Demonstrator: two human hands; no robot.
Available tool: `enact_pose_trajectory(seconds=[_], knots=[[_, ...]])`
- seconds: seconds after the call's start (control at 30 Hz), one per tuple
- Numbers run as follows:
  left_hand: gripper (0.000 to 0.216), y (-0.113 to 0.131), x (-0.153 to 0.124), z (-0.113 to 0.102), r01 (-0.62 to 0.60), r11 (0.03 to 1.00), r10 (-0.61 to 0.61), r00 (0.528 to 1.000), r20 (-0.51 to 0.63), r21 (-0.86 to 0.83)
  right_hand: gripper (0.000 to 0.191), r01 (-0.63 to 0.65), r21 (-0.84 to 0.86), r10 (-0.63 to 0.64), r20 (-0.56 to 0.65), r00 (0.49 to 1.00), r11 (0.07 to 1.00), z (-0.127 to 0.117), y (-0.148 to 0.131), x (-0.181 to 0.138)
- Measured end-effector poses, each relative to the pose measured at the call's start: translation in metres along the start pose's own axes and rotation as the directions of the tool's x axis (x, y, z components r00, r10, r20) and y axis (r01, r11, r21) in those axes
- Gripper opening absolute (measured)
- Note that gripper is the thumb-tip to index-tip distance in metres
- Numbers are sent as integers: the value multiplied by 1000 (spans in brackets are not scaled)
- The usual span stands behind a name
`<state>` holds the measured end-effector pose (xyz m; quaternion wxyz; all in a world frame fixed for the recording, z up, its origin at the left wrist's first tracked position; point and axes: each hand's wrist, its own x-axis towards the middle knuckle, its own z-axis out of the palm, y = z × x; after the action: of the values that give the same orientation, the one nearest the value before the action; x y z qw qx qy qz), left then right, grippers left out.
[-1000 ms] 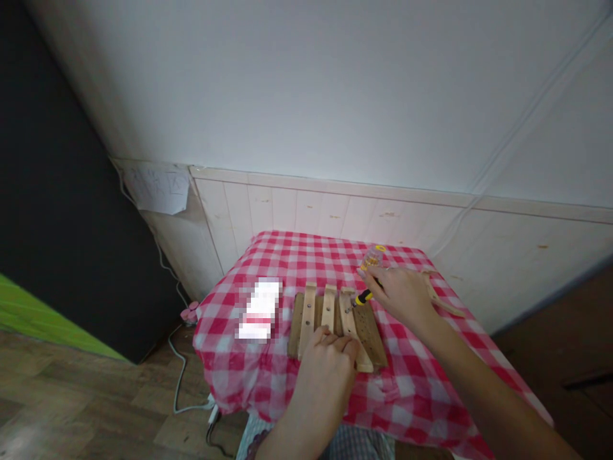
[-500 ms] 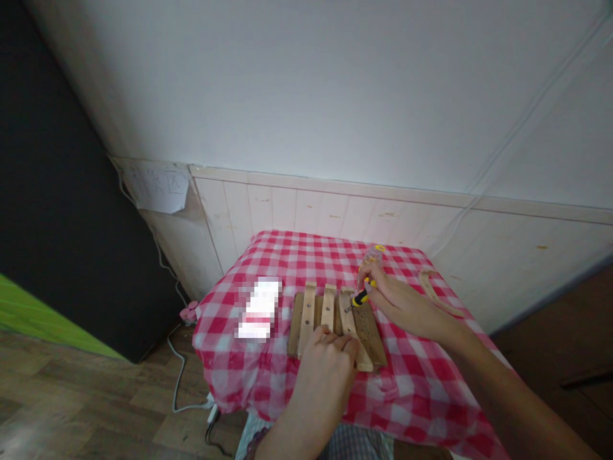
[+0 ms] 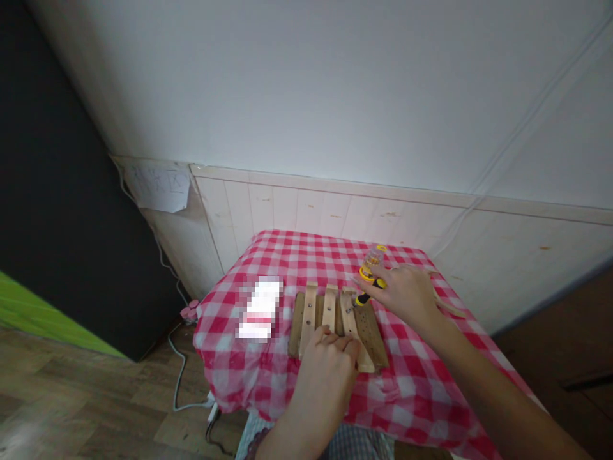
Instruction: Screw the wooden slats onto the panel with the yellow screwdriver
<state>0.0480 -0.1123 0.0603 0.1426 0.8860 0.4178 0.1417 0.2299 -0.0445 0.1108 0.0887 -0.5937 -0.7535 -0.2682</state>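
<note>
Head camera view: no writing can be read. The white-and-red packet (image 3: 261,308) left of the wooden rack (image 3: 309,313) is blurred, and marks on the paper sheet (image 3: 160,185) on the wall beyond it are too faint. The right hand (image 3: 407,294), arm stretched forward, clasps a yellow-and-black screwdriver (image 3: 363,298), tip down on the rack's right slat. The left hand (image 3: 330,367) lies with bent fingers on the rack's near edge; whether it grasps cannot be told. The rack lies on the checked tablecloth (image 3: 297,255).
</note>
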Motion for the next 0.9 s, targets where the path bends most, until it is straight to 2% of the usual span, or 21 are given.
enact_pose_trajectory(seconds=[0.13, 0.23, 0.33, 0.43, 0.6, 0.7, 0.9], knots=[[23, -1, -1, 2, -12, 1000, 12, 1000, -24, 2, 68, -68, 22, 67, 39, 997, 997, 4, 1, 0], [22, -1, -1, 1, 1, 1000, -1, 1000, -3, -5, 56, -16, 211, 3, 60, 998, 977, 4, 0, -1], [20, 0, 0, -1, 18, 1000, -17, 1000, 22, -18, 38, 56, 484, -78, 25, 997, 873, 3, -2, -4], [20, 1, 0, -3, 13, 1000, -12, 1000, 17, -20, 28, 73, 629, -95, 1, 995, 774, 4, -3, -7], [24, -1, -1, -1, 9, 1000, -9, 1000, 4, -8, 29, 114, 641, -143, -6, 990, 759, 5, 0, -8], [25, -1, -1, -1, 5, 1000, -5, 1000, 1, -16, 22, 95, 636, -147, 29, 989, 766, -1, 2, -8], [24, 0, -2, -1, 12, 999, -11, 1000, 8, -33, 20, 101, 536, -192, 115, 975, 838, -11, 2, -6]])
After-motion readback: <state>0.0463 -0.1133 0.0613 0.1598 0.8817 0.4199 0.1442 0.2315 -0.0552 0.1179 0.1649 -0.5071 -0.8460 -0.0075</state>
